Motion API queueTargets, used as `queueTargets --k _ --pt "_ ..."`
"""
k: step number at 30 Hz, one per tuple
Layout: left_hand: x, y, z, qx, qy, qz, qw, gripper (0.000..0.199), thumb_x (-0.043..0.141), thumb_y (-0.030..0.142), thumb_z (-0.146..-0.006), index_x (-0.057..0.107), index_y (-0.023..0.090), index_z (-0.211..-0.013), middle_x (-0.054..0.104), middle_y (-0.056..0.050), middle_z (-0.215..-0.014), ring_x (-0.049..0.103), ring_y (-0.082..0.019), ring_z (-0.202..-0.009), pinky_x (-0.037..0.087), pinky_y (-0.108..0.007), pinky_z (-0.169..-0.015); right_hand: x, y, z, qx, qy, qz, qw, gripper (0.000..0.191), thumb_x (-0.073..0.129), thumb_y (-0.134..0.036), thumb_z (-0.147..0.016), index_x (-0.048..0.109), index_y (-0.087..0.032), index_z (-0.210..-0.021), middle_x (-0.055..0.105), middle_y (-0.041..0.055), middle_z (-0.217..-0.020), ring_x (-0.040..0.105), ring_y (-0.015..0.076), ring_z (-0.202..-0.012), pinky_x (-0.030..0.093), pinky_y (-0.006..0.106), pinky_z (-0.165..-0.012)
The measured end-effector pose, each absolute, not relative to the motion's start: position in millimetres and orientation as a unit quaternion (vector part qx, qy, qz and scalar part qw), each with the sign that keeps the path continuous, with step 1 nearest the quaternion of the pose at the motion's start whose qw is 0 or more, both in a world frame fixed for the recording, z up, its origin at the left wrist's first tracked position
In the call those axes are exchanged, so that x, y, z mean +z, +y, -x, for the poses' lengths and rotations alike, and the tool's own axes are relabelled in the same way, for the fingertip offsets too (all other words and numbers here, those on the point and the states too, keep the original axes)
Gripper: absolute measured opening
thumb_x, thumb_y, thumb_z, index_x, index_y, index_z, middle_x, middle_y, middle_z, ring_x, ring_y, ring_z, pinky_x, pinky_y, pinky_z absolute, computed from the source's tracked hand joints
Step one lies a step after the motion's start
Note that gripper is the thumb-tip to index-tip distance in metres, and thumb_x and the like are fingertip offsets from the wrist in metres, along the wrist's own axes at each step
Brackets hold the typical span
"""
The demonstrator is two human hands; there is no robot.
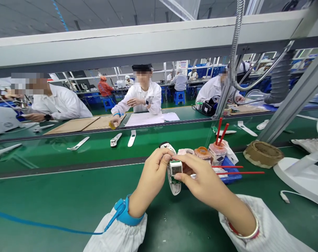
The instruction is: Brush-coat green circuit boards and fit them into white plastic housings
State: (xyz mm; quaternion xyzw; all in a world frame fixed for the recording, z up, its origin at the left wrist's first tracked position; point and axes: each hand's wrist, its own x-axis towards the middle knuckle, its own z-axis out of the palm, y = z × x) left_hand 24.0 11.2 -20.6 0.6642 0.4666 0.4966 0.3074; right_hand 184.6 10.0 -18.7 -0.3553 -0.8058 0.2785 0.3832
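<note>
Above the green bench, a white handheld device housing (176, 189) stands open, tilted upright between both hands. My left hand (157, 169) grips its upper left side, thumb and fingers closed. Against the housing's inside sits a green circuit board with a small grey display (177, 169) in a white frame. My right hand (199, 171) pinches that board by its right side, thumb near the lower edge and fingers at the top. Fingers cover part of both pieces. A blue wrist strap (131, 211) with a cord circles my left wrist.
A blue tray (232, 178) holds small jars and red sticks (222, 133) to the right. Beyond lie a tape roll (263, 154) and a white fan (292, 171). White housing parts (132, 138) lie on the green strip ahead. Co-workers (142, 92) sit opposite.
</note>
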Motion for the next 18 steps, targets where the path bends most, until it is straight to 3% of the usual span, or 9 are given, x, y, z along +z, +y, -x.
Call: queueTargets --k 5,9,13,18 --pt "-23.1 11.8 -23.9 0.517 0.433 -0.633 0.382 0.023 0.048 0.038 -0.087 0.055 0.024 -0.104 0.060 -0.004 -0.104 0.058 -0.019 -0.094 0.046 -0.030 -0.080 -15.3 12.6 -188.7 0.274 -0.815 0.363 0.359 0.035 0.054 -0.010 -0.081 0.055 -0.025 -0.112 0.058 0.0037 -0.096 0.054 0.0165 -0.076 0.046 0.033 -0.067" --pt "-24.4 12.4 -23.6 0.545 0.363 -0.559 0.509 0.044 0.054 0.035 -0.084 0.040 0.029 -0.126 0.060 -0.005 -0.110 0.061 -0.019 -0.089 0.050 -0.032 -0.077 -14.0 13.9 -189.0 0.341 -0.771 0.363 0.398 0.036 0.058 -0.010 -0.078 0.052 -0.024 -0.111 0.060 0.0018 -0.094 0.059 0.0155 -0.078 0.050 0.030 -0.067" --pt "-22.4 12.4 -24.1 0.545 0.337 -0.546 0.540 0.043 0.057 0.033 -0.083 0.044 0.026 -0.124 0.064 -0.006 -0.103 0.063 -0.020 -0.086 0.049 -0.032 -0.076 -15.9 15.5 -187.4 0.408 -0.718 0.369 0.426 0.034 0.063 -0.010 -0.074 0.054 -0.024 -0.103 0.063 -0.0018 -0.084 0.063 0.0134 -0.070 0.053 0.025 -0.062" --pt "-19.1 11.3 -24.4 0.548 0.318 -0.536 0.558 0.042 0.060 0.032 -0.081 0.046 0.025 -0.121 0.065 -0.006 -0.098 0.064 -0.019 -0.083 0.050 -0.029 -0.072 -18.9 17.3 -187.9 0.385 -0.712 0.369 0.457 0.036 0.065 -0.012 -0.073 0.062 -0.026 -0.106 0.060 0.0008 -0.098 0.064 0.0115 -0.068 0.055 0.024 -0.063"
